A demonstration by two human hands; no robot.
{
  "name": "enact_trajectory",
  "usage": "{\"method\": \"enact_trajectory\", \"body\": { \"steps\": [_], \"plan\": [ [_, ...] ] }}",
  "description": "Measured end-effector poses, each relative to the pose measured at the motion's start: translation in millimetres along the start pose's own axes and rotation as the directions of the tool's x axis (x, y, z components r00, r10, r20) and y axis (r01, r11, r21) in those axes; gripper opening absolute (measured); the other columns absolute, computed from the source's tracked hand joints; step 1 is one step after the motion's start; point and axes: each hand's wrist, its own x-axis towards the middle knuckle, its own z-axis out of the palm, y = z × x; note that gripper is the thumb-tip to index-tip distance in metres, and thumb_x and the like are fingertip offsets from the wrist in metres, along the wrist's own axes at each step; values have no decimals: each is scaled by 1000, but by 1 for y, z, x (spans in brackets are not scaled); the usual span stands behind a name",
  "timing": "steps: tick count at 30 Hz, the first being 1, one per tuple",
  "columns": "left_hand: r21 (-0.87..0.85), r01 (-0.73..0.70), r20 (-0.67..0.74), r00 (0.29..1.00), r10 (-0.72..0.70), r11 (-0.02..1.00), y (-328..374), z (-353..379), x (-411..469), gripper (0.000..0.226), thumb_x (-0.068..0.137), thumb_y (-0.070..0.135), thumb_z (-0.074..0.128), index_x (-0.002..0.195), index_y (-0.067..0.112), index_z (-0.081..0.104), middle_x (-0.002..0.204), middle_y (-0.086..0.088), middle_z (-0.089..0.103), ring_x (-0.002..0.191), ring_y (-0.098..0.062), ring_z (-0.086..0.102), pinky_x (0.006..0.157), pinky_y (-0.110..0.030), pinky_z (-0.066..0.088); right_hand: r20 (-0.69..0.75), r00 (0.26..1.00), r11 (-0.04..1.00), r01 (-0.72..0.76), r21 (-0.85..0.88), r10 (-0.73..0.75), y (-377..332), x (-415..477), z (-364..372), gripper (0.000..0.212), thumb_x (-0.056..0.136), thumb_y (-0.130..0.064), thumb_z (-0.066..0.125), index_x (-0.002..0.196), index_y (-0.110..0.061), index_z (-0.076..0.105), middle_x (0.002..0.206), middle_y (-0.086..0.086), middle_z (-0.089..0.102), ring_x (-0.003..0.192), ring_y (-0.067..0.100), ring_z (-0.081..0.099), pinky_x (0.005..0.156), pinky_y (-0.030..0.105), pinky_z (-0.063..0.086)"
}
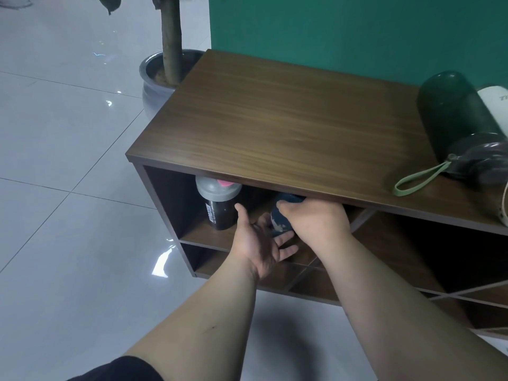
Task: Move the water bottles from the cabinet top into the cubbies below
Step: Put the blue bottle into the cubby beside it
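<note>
A grey ceramic plant pot (154,78) holds a bare brown trunk (171,37), well up and left of the hands (touching the cabinet's corner or not, I cannot tell). Glossy pale floor tiles (63,160) spread leftward; a green wall (357,31) rises behind.

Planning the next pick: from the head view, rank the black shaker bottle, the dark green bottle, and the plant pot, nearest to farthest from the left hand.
1. Black shaker bottle: in the upper left cubby, just beside the left hand.
2. Plant pot: on the floor behind the cabinet's left end.
3. Dark green bottle: lying on the cabinet top, far right.
</note>
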Motion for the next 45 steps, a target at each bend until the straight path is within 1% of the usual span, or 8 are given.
{"method": "enact_trajectory", "body": {
  "steps": [13, 19, 23, 26, 31, 37, 41, 45],
  "plan": [
    [53, -22, -124, 992, 28, 998, 0, 14, -8, 82, 81, 87, 9, 124, 31, 50, 116, 0, 62, 135, -30, 49, 120, -51, 24, 10, 988, 862, -139, 487, 153, 17, -1, 16, 31, 81, -43, 73, 83, -12, 73, 86, 6, 76, 83, 26, 72, 82, 38, 58],
    [90, -9, -157, 987, 23, 996, 2, 12, -14, 85, 83, 86, 12, 130, 27, 50, 132, -3, 59, 133, -29, 51, 119, -52, 26, 34, 994, 840, -104, 533, 102, 16, -10, 12, 8, 75, -23, 72, 76, -20, 66, 82, 1, 73, 83, 27, 71, 82, 45, 60],
    [137, -27, -200, 978, 55, 990, 1, 17, -25, 78, 87, 82, 16, 104, 22, 63, 116, -6, 69, 115, -28, 63, 113, -53, 35, 110, 991, 766, -130, 629, 78, 23, -30, 1, 40, 69, -15, 67, 107, -22, 59, 87, 2, 67, 88, 30, 72, 83, 52, 60],
    [196, -7, -278, 959, 62, 981, 4, 16, -36, 69, 90, 76, 27, 113, 19, 59, 127, -11, 64, 114, -31, 62, 106, -50, 41, 268, 961, 773, -219, 595, 66, 35, -50, -13, 64, 89, -5, 59, 147, -22, 38, 94, 3, 60, 93, 33, 70, 82, 46, 60],
    [470, 82, -252, 967, 45, 879, -13, 26, -72, 58, 91, 65, 43, 123, 22, 65, 123, -8, 68, 106, -25, 65, 91, -42, 48, 479, 877, 962, -97, 254, -38, 63, -82, -48, 43, 90, -9, 50, 130, -23, 57, 118, 9, 68, 86, 22, 70, 75, 33, 56],
    [661, -39, -42, 995, 89, 749, -47, 63, -130, 43, 94, 51, 52, 123, 24, 67, 127, -5, 70, 118, -26, 64, 102, -42, 48, -15, 969, 919, 239, 312, -247, 88, -105, -108, 35, 87, -13, 53, 105, -39, 66, 104, -21, 72, 79, 3, 67, 85, 32, 55],
    [654, -180, 126, 984, 129, 735, -54, 96, -146, 60, 87, 58, 47, 132, 22, 63, 136, -3, 66, 124, -25, 62, 106, -47, 46, -366, 915, 794, 349, 498, -172, 104, -109, -136, 27, 85, -13, 57, 96, -33, 71, 90, -21, 74, 83, 0, 66, 89, 34, 54],
    [593, -336, 262, 940, 219, 732, -45, 141, -144, 67, 85, 60, 49, 135, 16, 59, 139, -7, 63, 127, -30, 61, 109, -50, 42, -614, 783, 816, 417, 402, -97, 119, -98, -154, 33, 83, -14, 63, 112, -28, 68, 121, -12, 65, 117, 9, 57, 105, 40, 46]
  ]
}}
